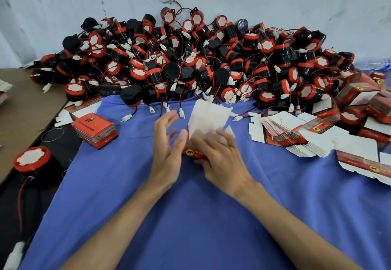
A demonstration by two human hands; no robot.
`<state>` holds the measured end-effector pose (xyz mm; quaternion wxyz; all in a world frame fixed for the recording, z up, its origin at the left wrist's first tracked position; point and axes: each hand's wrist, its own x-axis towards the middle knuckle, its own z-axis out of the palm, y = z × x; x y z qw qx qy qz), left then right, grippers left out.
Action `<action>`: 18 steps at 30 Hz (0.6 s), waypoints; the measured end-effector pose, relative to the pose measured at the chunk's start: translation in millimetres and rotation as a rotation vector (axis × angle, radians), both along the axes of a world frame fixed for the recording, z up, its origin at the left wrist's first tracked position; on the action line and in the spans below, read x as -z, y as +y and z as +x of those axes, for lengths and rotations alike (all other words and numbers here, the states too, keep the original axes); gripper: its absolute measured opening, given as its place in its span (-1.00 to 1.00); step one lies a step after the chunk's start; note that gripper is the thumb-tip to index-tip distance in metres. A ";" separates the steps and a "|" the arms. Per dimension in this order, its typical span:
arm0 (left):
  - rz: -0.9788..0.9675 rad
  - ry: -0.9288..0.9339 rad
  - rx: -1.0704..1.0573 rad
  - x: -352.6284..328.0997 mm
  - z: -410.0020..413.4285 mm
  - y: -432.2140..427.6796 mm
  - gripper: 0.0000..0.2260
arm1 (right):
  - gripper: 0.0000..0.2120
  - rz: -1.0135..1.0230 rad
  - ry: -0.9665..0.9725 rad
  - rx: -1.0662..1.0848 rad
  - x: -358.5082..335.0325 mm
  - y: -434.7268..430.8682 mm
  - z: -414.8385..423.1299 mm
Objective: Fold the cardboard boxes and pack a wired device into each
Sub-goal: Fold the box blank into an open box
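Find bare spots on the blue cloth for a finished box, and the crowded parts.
Free: the blue cloth around both forearms; the strip between the closed box and the left hand; the gap between the right hand holding a half-folded box and the stack of flat boxes. Crowded: the far edge under the pile of devices.

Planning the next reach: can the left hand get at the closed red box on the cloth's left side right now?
Probably yes. The left hand is open beside the half-folded box that the right hand holds, and only bare blue cloth lies between it and the closed red box.
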<state>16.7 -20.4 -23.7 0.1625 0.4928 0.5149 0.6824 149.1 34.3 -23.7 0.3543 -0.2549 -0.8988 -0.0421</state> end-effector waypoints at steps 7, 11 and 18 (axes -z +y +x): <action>-0.157 0.296 -0.075 5.3 -2.3 5.3 -0.83 | -0.79 0.103 -0.105 -0.049 -3.1 -9.0 -6.2; -0.289 0.217 -0.096 8.0 -6.3 7.3 -0.79 | -0.87 0.037 0.023 0.054 -5.3 -7.2 -6.5; -0.267 0.096 -0.140 5.5 -4.8 6.6 -0.90 | -0.81 -0.099 0.100 0.243 -3.4 -2.2 -3.6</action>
